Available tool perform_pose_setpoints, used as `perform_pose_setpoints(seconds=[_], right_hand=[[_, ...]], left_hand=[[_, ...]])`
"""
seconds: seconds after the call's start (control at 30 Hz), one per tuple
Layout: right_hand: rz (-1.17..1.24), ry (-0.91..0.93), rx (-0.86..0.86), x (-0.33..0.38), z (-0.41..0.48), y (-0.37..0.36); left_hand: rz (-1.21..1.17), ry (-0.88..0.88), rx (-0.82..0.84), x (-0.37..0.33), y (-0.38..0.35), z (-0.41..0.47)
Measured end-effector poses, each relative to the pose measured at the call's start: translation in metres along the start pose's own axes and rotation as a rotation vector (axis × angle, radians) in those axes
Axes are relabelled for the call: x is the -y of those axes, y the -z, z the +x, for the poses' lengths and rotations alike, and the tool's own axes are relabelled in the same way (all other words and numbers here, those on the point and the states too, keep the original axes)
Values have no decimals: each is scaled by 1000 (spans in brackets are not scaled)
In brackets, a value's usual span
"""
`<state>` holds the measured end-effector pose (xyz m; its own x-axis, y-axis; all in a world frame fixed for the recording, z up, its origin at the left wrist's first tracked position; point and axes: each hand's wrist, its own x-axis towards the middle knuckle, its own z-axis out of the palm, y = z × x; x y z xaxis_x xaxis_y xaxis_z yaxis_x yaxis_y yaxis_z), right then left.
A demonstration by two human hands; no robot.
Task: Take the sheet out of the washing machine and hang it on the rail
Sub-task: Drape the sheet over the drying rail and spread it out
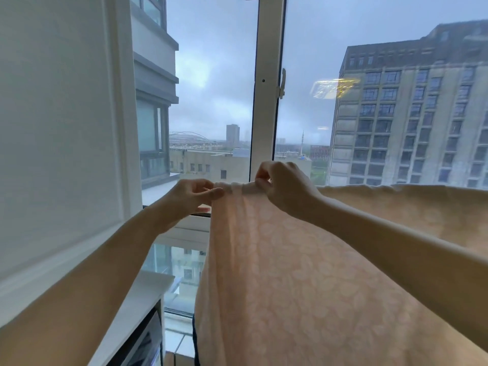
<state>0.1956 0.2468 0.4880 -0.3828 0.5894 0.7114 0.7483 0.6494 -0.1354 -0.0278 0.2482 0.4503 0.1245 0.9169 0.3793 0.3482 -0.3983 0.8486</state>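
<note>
Centrally, the peach patterned sheet (303, 273) drapes from mid-frame toward the lower right, its top edge bunched. Left hand (184, 202) and right hand (285, 186) each pinch that edge, close together, before the white window frame (266, 101).

Single head cam; faces fwd, roughly level, toward window frame (266, 101); both hands close in, centre-near.
</note>
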Motion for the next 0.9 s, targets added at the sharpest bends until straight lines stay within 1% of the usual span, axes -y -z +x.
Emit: perform_pose_setpoints(seconds=[0.07,0.13,0.2,0.23,0.3,0.37,0.4,0.43,0.53,0.6,0.7,0.77,0.9], right_hand=[[3,1,-18,1,-1,0],[10,8,-42,4,-1,0],[12,18,-50,6,1,0],[11,19,-54,6,3,1],[18,15,-77,7,6,3],[18,13,-108,6,8,3],[6,16,-104,6,8,3],[-14,24,-79,6,7,1],[-73,61,13,9,2,-4],[-75,53,14,10,2,-3],[-75,36,7,10,3,1],[-80,44,14,9,1,3],[-76,45,33,9,0,3]], left_hand=[[47,27,28,1,4,-5],[163,51,78,0,9,-10],[297,51,71,-2,16,-13],[338,42,28,-2,21,-14],[366,15,-118,-1,33,-16],[344,-5,-277,2,45,-19],[321,4,-312,4,49,-21],[298,29,-303,4,52,-23],[285,90,-177,8,44,-27],[300,72,-101,10,31,-27],[395,44,0,18,12,-23],[425,13,13,22,2,-21],[379,-1,39,25,-8,-22]])
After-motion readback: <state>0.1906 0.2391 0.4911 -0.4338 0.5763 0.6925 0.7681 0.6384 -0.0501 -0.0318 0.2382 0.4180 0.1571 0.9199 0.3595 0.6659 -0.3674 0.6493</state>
